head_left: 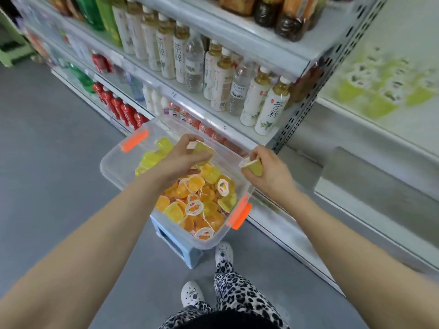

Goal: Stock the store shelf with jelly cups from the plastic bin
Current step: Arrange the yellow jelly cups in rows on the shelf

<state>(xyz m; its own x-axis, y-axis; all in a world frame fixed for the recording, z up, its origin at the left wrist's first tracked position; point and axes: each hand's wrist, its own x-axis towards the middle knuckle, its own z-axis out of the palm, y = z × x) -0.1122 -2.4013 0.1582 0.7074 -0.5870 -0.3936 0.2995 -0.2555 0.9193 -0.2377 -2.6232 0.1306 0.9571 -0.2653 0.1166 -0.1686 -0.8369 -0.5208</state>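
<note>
Your left hand (pixel 180 160) is over the plastic bin (pixel 108 162). Its fingers are curled around one yellow-green cup (pixel 203 149), held just above the pile. Your right hand (pixel 270 173) is at the bin's right rim, and its fingers are closed around a second cup (pixel 254 167) of the same colour. The white foil lid of this one faces to the left. The two hands are near each other but apart.

The bin is clear and open on top, with orange latches (pixel 241 216) at both short ends. It stands on a small blue stool (pixel 177 248) on the grey floor, close to the bottom of the bottle rack. Inside lie many loose jelly cups (pixel 199 203): mostly orange ones in the near half and yellow ones in the far left corner. They lie in all directions, some with the printed lid up. The pile is below the rim.

At the right, the white shelf (pixel 408 131) carries a group of green cups (pixel 377 91). This part is blurred, so you cannot tell how they stand. The rack in front of you holds tea bottles (pixel 270 110) and clear water bottles (pixel 193 65) upright in rows, with red bottles (pixel 118 106) on a lower level.
</note>
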